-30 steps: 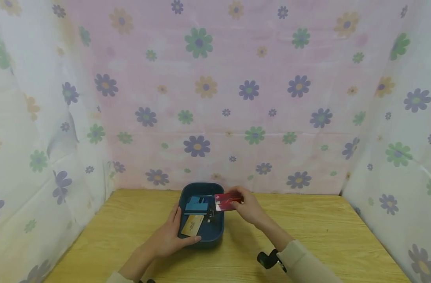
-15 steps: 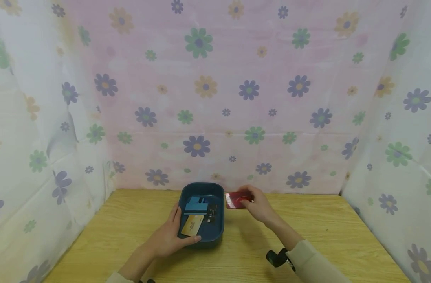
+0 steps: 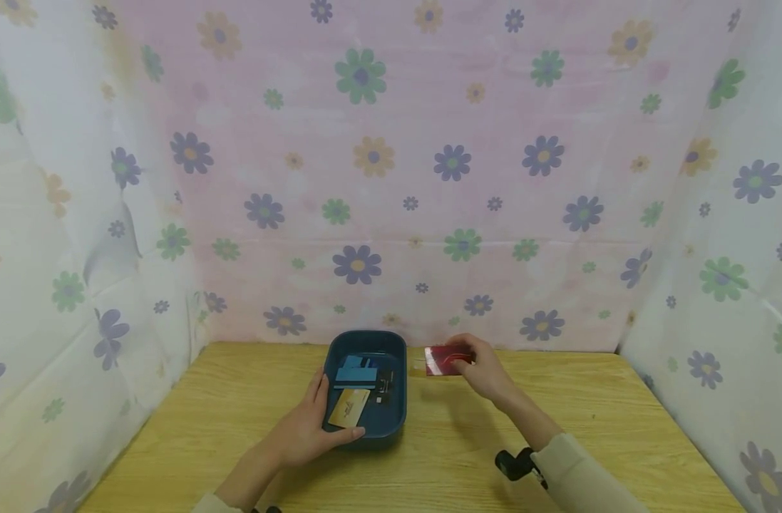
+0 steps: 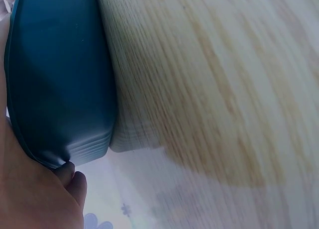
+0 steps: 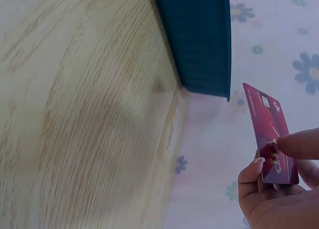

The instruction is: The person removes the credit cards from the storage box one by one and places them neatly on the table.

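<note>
My worry is the red card (image 3: pixel 440 360) slipping: I have only its one end, and the plastic looks smooth, so a loose thumb could let it swivel or drop to the table (image 3: pixel 557 420). If I swung toward nine o'clock too low, its free edge could knock the rim of the bin (image 3: pixel 388 422). A tug from my left hand (image 3: pixel 309 429) could shift the loose cards inside: blue cards (image 3: pixel 356 378) near eleven o'clock, a gold card (image 3: pixel 349 409) near seven, and what I take for a black card, too dark to be sure, near three.

My right hand (image 3: pixel 488 372) is closed to a card's thickness, thumb on the upper face, fingers beneath. From that pinch the card sticks out toward nine o'clock, chip end free, off the table and just outside the bin's three o'clock side, not touching it. My left hand grips the bin at about eight o'clock, thumb over the near rim, fingers along the side.
</note>
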The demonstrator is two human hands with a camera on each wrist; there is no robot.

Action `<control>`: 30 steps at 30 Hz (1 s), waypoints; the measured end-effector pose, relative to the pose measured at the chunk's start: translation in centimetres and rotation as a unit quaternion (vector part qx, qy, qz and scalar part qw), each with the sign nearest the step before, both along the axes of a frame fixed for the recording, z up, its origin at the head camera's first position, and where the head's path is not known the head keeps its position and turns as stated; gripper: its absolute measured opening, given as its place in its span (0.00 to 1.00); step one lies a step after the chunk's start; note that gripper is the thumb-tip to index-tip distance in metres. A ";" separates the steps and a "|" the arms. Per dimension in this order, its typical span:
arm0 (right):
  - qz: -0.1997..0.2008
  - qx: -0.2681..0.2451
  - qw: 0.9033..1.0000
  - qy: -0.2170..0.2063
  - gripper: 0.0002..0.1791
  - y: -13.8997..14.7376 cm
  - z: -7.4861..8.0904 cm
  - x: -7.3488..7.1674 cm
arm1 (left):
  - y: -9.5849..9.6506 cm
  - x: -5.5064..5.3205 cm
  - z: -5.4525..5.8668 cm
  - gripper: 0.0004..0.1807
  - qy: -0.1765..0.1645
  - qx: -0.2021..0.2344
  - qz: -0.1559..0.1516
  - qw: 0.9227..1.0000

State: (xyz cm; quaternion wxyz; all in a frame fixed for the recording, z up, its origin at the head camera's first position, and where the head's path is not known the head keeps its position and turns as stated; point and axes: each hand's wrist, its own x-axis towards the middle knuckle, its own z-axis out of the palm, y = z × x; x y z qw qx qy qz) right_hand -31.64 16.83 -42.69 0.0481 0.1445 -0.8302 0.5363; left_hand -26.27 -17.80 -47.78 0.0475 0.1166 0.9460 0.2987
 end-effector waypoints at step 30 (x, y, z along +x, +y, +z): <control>-0.053 0.031 0.997 -0.050 0.17 4.0 -2.6 -2.5 | 0.0 0.2 0.1 0.70 0.001 0.012 -0.003 1.000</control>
